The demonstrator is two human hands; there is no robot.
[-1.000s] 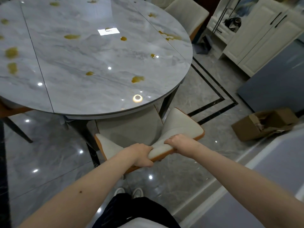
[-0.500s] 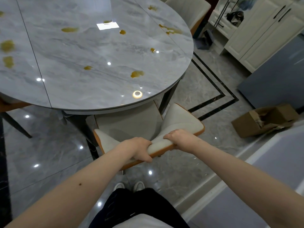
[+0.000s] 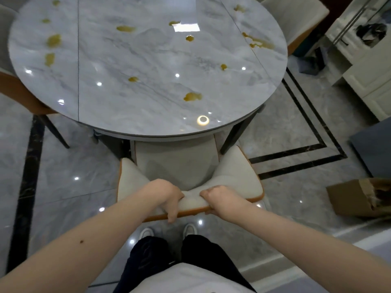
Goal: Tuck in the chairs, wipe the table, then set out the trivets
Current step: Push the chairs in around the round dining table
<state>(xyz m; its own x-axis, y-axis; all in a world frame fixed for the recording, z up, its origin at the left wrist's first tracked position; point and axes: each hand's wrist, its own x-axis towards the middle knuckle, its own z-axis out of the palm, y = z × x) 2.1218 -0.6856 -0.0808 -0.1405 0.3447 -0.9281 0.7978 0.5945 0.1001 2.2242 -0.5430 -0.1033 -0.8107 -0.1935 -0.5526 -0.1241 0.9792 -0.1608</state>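
Glossy round marble table (image 3: 148, 66), padded chair (image 3: 175, 166)

Front of chair (image 3: 175, 163) seat hidden under table (image 3: 148, 85). Fingertips of left hand (image 3: 167, 197) and right hand (image 3: 220, 197) curled out of sight (behind backrest). Cardboard box (image 3: 357, 197) cut off at right edge.

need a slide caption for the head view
Both hands, left and right, grip a chair's backrest at a stained marble table.
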